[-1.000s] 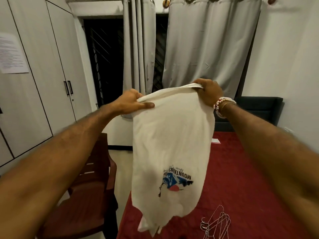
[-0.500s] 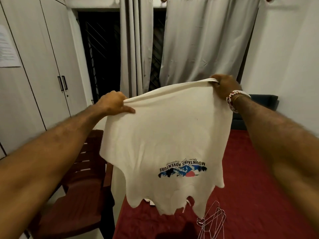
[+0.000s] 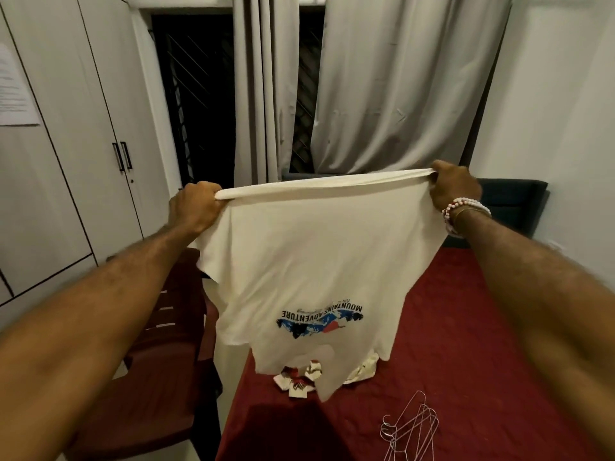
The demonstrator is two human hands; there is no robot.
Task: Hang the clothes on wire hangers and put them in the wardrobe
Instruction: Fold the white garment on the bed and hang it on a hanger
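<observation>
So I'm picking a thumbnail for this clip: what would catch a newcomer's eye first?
The cream T-shirt stretched across the middle, held upside down by its hem between the left hand and right hand, its "Mountains Adventure" print inverted. Below it, the dark red bedspread fills the lower right, with wire hangers piled near the bottom edge.

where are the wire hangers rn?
In the head view the wire hangers lie in a small pile on the red bedcover, bottom right of centre, below and right of the held-up white T-shirt, nearer the right forearm; neither hand touches them.
</observation>
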